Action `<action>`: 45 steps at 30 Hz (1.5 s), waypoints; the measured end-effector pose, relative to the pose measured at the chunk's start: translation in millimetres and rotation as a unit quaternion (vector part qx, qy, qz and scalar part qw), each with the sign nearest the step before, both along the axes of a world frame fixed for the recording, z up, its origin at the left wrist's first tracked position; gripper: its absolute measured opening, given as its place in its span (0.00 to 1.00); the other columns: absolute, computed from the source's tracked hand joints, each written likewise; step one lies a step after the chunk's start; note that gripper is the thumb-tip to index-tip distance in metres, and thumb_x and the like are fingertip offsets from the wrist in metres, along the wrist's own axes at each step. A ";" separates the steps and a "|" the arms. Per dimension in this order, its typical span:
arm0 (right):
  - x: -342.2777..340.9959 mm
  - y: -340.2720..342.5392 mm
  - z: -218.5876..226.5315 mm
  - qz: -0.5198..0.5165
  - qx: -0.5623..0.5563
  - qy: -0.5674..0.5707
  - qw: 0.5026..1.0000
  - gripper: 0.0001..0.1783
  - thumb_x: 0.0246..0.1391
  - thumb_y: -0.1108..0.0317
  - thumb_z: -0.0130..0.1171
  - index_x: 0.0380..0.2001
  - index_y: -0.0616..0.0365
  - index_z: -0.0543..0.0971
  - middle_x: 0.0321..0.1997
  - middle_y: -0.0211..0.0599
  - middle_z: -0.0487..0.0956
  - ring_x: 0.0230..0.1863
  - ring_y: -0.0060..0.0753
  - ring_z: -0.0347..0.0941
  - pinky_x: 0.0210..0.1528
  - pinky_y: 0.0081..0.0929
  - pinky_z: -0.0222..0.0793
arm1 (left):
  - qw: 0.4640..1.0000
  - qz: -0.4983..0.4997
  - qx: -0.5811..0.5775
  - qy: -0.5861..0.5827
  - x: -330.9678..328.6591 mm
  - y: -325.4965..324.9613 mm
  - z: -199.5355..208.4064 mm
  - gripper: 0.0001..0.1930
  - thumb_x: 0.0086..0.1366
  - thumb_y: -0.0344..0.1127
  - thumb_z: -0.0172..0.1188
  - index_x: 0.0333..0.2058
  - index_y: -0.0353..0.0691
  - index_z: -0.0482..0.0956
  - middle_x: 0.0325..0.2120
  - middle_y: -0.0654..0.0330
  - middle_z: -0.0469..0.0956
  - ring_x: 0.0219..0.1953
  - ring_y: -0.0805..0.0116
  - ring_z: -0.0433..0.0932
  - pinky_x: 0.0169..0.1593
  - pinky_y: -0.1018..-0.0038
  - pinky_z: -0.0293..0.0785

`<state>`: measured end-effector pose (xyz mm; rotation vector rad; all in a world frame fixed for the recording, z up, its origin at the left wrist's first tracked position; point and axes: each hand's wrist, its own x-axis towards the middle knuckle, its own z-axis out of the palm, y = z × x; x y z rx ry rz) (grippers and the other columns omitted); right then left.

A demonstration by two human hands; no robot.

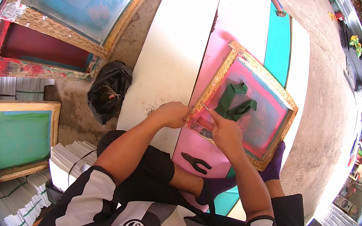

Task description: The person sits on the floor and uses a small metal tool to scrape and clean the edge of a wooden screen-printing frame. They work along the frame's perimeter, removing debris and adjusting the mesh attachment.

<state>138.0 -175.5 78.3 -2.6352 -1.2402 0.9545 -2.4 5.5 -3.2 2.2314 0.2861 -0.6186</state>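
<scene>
From where I stood, the wooden-framed screen (261, 77) lay tilted across the boards, the person seated cross-legged behind it. The right hand (228, 132) gripped a slim tool (205, 106), its kind too small for me to tell, with the tip at the screen's left rail. The left hand (174, 115) was clenched against that same rail, nearer its lower corner; I couldn't tell whether it pinched the wood or something small. A green strip (236, 102) lay loosely folded on the screen's mesh, pliers (196, 162) rested just below the screen, and small dark bits (154, 106) were scattered left of it. A foot in a purple sock (277, 161) was beside its lower right corner.

To my eye, doing this well called for bracing the rail firmly, working the tip low along the wood in short, controlled strokes, and angling it away from both the mesh and the left fingers. A slip inward could have torn the mesh; moving the strip aside seemed wise.
</scene>
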 end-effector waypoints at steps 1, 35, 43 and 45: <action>-3.3 4.9 5.2 0.013 -0.014 -0.010 1.000 0.24 0.66 0.62 0.50 0.64 0.38 0.77 0.34 0.58 0.84 0.40 0.62 0.83 0.43 0.57 0.78 | 1.000 0.004 0.006 -0.006 -1.5 -1.8 -0.7 0.13 0.60 0.40 0.67 0.25 0.35 0.85 0.23 0.47 0.84 0.32 0.45 0.85 0.41 0.53 0.79; 41.9 -19.9 -37.5 -0.400 0.033 0.672 0.622 0.23 0.74 0.59 0.52 0.68 0.47 0.76 0.26 0.27 0.77 0.20 0.20 0.68 0.25 0.21 0.67 | 0.995 0.018 -0.071 0.070 3.4 8.2 10.1 0.08 0.57 0.36 0.63 0.24 0.38 0.85 0.20 0.56 0.84 0.28 0.54 0.85 0.39 0.59 0.81; 17.6 -31.5 -57.3 -0.069 0.234 0.140 0.959 0.21 0.69 0.60 0.55 0.62 0.45 0.80 0.49 0.49 0.85 0.42 0.55 0.84 0.47 0.45 0.78 | 0.994 0.073 -0.060 0.046 6.2 11.5 10.8 0.19 0.56 0.48 0.73 0.29 0.35 0.88 0.23 0.47 0.84 0.28 0.51 0.85 0.37 0.59 0.78; 13.7 -27.3 -45.3 -0.076 0.192 0.123 0.971 0.21 0.68 0.59 0.55 0.62 0.41 0.80 0.50 0.52 0.84 0.45 0.59 0.83 0.50 0.48 0.77 | 0.994 0.094 -0.054 0.024 7.0 10.0 10.0 0.20 0.55 0.50 0.74 0.29 0.35 0.88 0.23 0.46 0.84 0.29 0.49 0.84 0.37 0.58 0.78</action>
